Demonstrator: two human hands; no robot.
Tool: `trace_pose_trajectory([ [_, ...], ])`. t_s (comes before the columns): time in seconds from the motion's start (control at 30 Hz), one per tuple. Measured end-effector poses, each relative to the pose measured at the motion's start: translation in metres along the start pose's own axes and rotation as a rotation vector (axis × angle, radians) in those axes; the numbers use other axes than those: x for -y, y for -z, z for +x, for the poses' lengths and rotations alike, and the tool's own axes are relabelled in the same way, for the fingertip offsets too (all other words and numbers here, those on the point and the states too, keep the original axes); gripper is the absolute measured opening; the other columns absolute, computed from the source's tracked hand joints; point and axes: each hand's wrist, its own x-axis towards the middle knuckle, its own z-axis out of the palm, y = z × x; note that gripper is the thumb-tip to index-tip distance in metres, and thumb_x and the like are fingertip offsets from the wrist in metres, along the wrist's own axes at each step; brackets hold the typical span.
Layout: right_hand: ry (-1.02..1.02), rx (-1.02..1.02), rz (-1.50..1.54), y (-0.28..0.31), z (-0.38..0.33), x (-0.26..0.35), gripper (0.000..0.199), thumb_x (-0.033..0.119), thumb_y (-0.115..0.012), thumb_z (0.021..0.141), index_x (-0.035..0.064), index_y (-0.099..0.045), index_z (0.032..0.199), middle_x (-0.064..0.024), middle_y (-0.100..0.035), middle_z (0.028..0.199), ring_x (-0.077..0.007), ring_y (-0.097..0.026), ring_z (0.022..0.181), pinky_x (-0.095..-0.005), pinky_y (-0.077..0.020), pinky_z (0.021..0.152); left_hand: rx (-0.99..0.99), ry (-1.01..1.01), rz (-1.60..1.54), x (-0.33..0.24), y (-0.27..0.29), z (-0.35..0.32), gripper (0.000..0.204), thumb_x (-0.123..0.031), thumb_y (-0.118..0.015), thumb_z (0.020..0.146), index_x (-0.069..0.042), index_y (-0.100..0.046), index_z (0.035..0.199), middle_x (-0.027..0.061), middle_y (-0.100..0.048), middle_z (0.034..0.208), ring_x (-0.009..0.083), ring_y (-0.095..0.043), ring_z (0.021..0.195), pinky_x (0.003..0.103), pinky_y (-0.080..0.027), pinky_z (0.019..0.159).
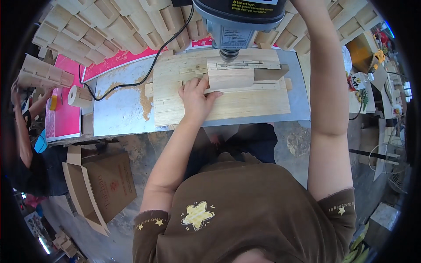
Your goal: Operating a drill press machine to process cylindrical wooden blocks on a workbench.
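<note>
My left hand (196,100) grips the left end of a pale wooden block (231,79), its fingers behind the near edge and its thumb along the front. The block has a curved face and lies on a flat wooden board (258,101) fitted with strips. Right above the block hangs the chuck (229,54) of a drill press (237,33); whether a bit touches the wood I cannot make out. A flat brownish-grey piece (271,72) sits against the block's right end. My right arm (329,87) reaches up past the machine, and its hand is out of the picture.
Stacks of hollowed wooden pieces (96,28) line the back. A black cable (149,72) crosses the metal tabletop (118,114), where sawdust lies. A pale roll (79,96) stands left. Beyond it another person's hand (15,94) is by a wooden stack. A cardboard box (109,186) sits below.
</note>
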Motion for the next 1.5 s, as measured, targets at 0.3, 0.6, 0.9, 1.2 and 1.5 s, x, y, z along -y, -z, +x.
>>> trace_pose_trajectory([
  [0.3,0.223,0.087,0.012,0.047,-0.107,0.021,0.014,0.01,-0.056,0.088,-0.0014,-0.063,0.086,0.0015,-0.047,0.06,-0.0031,-0.042,0.055,-0.0196,-0.0317,0.049,0.023,-0.021,0.016,0.006,0.003,-0.003,0.056,-0.03,-0.078,0.061,-0.014,-0.06,0.113,0.0013,-0.051,0.08,0.0216,-0.05,0.083,0.039,-0.029,0.081],
  [0.6,0.283,-0.1,0.191,-0.02,-0.189,-0.04,0.006,-0.001,-0.058,0.078,0.0009,-0.062,0.08,-0.0053,-0.054,0.061,-0.0186,-0.048,0.049,-0.031,-0.0356,0.048,0.025,-0.007,0.018,0.003,0.001,-0.003,0.057,-0.03,-0.078,0.061,-0.015,-0.06,0.113,0.0017,-0.05,0.078,0.0219,-0.049,0.083,0.04,-0.029,0.082],
  [0.9,0.401,-0.131,0.157,0.012,-0.153,-0.018,0.008,0.005,-0.059,0.08,-0.001,-0.061,0.085,-0.0049,-0.056,0.067,-0.0157,-0.05,0.057,-0.0268,-0.0385,0.054,0.036,0.001,0.013,0.006,0.002,-0.004,0.056,-0.029,-0.078,0.061,-0.015,-0.061,0.112,0.0021,-0.051,0.079,0.0223,-0.05,0.084,0.04,-0.03,0.081],
  [1.2,0.178,-0.119,0.139,-0.002,-0.012,-0.016,0.027,0.021,-0.051,0.09,-0.0033,-0.059,0.082,-0.0085,-0.053,0.064,-0.0132,-0.05,0.062,-0.0268,-0.0404,0.057,0.092,0.081,-0.158,-0.007,0.003,0.01,0.046,-0.027,-0.08,0.06,-0.013,-0.066,0.101,0.0007,-0.054,0.08,0.0193,-0.052,0.084,0.039,-0.028,0.086],
  [1.5,0.409,0.547,-0.146,0.001,-0.178,-0.087,0.026,0.014,-0.067,0.077,0.0031,-0.058,0.098,-0.0118,-0.06,0.09,-0.0304,-0.055,0.089,-0.0397,-0.0432,0.077,0.067,0.12,-0.382,0.015,0.016,-0.001,0.037,-0.02,-0.081,0.059,-0.009,-0.066,0.091,0.0014,-0.057,0.08,0.0183,-0.055,0.081,0.038,-0.035,0.084],
])
